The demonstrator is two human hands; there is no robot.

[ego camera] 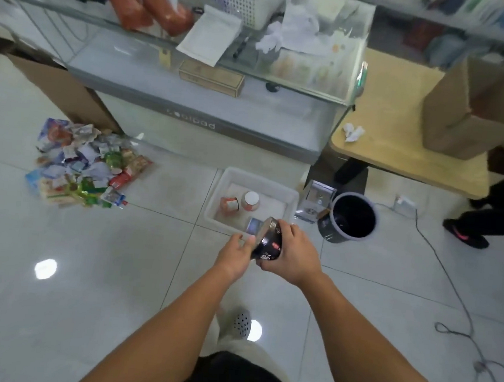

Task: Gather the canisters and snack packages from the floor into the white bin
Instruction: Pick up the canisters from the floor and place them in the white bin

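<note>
A black canister [268, 240] with red and white print is tilted on its side just above the near edge of the white bin [229, 177]. My right hand [295, 255] grips it from the right; my left hand [237, 252] touches its left side with fingers spread. Inside the bin lie two orange canisters [230, 204], one with a white lid [251, 197], and a small blue package [254, 224]. A heap of colourful snack packages [83, 167] lies on the tiled floor to the left.
A glass display counter [191, 100] stands behind the bin. A black waste bin [351, 217] and a silver pouch [315, 204] sit right of it. A wooden table [401, 143] holds a cardboard box. A cable [449, 284] trails at right, near another person's foot [466, 235].
</note>
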